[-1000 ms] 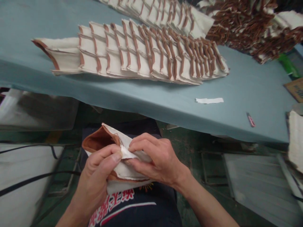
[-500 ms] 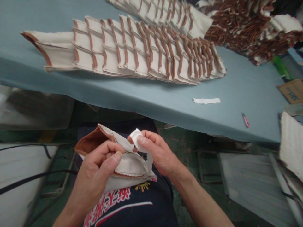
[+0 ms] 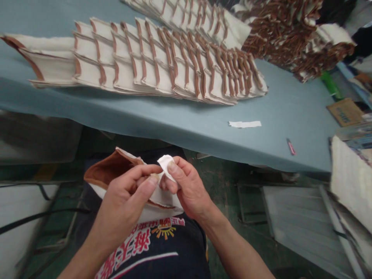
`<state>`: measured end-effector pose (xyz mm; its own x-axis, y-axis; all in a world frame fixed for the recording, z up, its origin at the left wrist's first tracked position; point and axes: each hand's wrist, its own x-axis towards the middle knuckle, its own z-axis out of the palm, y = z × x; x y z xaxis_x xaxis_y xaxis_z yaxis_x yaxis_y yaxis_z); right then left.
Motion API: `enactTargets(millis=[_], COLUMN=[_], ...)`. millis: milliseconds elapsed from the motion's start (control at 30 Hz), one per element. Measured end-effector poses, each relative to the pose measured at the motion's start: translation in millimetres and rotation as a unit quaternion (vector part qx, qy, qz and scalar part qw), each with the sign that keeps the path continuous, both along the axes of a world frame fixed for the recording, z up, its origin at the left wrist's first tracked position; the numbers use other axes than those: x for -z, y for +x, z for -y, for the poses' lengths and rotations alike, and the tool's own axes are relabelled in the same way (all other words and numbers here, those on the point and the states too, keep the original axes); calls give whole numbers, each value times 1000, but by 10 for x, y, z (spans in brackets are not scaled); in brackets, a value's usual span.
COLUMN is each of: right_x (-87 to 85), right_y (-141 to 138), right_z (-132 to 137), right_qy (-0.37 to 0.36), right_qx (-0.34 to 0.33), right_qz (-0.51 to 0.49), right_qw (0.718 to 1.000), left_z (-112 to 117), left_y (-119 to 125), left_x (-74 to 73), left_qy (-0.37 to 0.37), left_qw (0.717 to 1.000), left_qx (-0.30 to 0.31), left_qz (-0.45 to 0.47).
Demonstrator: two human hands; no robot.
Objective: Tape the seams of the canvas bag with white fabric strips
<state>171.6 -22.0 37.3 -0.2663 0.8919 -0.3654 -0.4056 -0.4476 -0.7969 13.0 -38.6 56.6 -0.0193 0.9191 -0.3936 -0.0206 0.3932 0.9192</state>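
The left hand (image 3: 128, 193) and the right hand (image 3: 188, 188) come together over the lap, on the near side of the tabletop (image 3: 188, 118). Between them is a small white strip (image 3: 166, 166), bent, with its upper end standing up past the fingers. The right hand's grip pinches it between thumb and curled fingers. The left hand's grip is pinching too, thumb and forefinger pressed together at the lower left end of the strip; whether its other fingers also hold cloth cannot be told.

A cloth pouch (image 3: 107, 170), pale outside and brown within, lies in the lap beneath both hands, its mouth gaping to the left and its far part partly hidden by them. Under the pouch is a dark apron (image 3: 151, 255) with red lettering and a yellow sun.

On the tabletop, a long row of overlapping pouches (image 3: 162, 62) runs from left to right, with a second row (image 3: 186, 15) beyond it. At the far right is a brown and white heap (image 3: 281, 38). Nearer, a loose strip (image 3: 245, 124) lies flat, and right of it a small red cutter (image 3: 291, 147) rests near the tabletop's edge.
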Motion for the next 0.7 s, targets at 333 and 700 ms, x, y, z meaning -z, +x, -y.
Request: enactTargets(millis=[333, 700], right_x=[-55, -33], right_y=[76, 95], right_z=[6, -12], right_qy=[51, 47], right_qx=[18, 53], right_qz=[98, 142], right_qw=[994, 987], left_z=[-45, -155], left_y=[135, 172], left_x=[32, -11], left_qy=[-46, -79], left_qw=[992, 990], left_qx=[43, 47], left_qz=[113, 103])
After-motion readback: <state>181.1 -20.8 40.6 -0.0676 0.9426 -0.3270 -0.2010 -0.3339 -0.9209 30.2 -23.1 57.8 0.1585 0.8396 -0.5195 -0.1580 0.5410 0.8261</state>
